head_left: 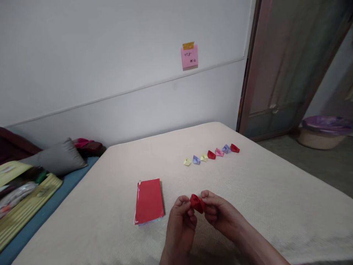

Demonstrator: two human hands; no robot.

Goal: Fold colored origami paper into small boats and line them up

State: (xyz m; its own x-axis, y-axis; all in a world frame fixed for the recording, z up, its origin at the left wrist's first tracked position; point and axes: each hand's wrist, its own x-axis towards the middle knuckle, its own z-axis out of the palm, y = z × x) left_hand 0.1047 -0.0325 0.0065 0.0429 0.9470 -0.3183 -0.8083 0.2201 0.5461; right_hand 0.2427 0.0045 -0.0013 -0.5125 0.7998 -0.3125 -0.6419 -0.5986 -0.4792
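Between my two hands is a small folded red paper boat (196, 204), held above the cream-covered table (116, 235). My left hand (182, 221) pinches its left end with thumb and fingers. The right end is gripped by the fingertips of my right hand (220, 211). Farther back, several little paper boats stand in a slanting row, among them a yellow one (187, 162), a pink one (219, 152), a purple one (226, 148) and a red one (235, 148). Left of my hands lies a stack of paper (149, 200) with a red sheet on top.
A white wall with a pink note (189, 57) taped on it rises behind the table. At the left are a grey pillow (62, 158) and a yellow slatted piece (33, 202) on a blue surface. A lined bin (322, 138) stands on the floor at right, near a framed glass door (281, 73).
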